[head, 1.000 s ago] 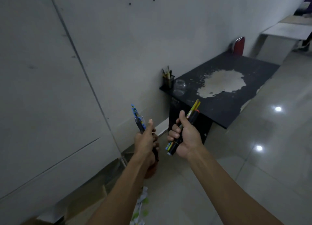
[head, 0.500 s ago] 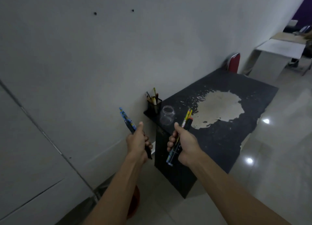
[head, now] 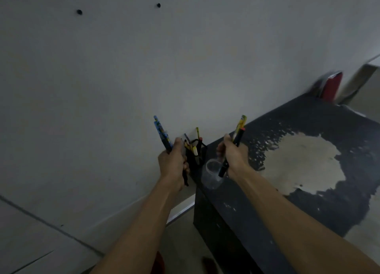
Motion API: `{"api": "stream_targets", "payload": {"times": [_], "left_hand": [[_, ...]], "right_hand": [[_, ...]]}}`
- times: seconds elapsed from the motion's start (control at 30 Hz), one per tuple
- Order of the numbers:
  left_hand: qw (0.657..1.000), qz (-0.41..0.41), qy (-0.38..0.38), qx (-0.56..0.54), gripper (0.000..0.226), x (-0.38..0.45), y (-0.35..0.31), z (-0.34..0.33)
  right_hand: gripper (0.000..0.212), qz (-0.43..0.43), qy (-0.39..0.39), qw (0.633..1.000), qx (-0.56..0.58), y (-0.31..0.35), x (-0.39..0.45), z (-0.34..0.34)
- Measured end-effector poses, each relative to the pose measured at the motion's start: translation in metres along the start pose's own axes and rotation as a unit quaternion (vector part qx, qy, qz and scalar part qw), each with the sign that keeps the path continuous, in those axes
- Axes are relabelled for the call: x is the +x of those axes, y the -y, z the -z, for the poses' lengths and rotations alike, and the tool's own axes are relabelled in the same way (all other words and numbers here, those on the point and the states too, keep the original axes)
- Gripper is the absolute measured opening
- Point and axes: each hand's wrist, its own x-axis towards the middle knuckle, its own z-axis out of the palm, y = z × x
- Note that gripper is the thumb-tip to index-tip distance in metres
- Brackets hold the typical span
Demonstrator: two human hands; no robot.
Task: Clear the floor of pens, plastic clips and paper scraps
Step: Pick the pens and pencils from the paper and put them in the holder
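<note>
1. Over the near corner of the black counter (head: 308,117), the left hand (head: 172,164) grips a bunch of blue patterned pens (head: 162,135), tips pointing up beside the wall (head: 123,68).
2. The right hand (head: 233,157) clutches yellow and black pens (head: 238,131), their lower ends just over a clear jar (head: 211,176).
3. Between the hands stands a black pen holder (head: 195,156), already holding pens.
4. Dim, blurry picture: exact pen counts are hard to tell, and the left hand's fingers hide its pens' lower ends.
5. The holder sits at the counter's corner edge; a pale worn patch (head: 304,162) spreads to the right, open floor (head: 181,238) below.
</note>
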Motion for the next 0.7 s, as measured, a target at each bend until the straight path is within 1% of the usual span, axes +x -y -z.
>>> {"api": "stream_targets", "payload": {"times": [0.13, 0.33, 0.4, 0.5, 0.7], "left_hand": [[1.000, -0.007, -0.019, 0.014, 0.043, 0.043, -0.001, -0.030], [0.997, -0.055, -0.039, 0.036, 0.044, 0.099, 0.001, -0.056], [0.995, -0.074, -0.042, 0.059, 0.046, 0.110, 0.002, -0.059], [0.993, -0.081, -0.046, 0.072, 0.046, 0.124, 0.006, -0.065], [0.993, -0.080, -0.053, 0.069, 0.045, 0.144, 0.018, -0.071]], "right_hand": [[0.032, -0.027, 0.035, 0.998, 0.048, 0.003, 0.081, -0.027], [0.031, 0.012, 0.083, 0.996, 0.020, -0.017, 0.172, -0.074], [0.033, 0.031, 0.093, 0.995, -0.001, -0.029, 0.187, -0.086], [0.038, 0.072, 0.095, 0.992, -0.032, -0.054, 0.199, -0.097], [0.041, 0.101, 0.127, 0.986, -0.024, -0.088, 0.196, -0.104]]}}
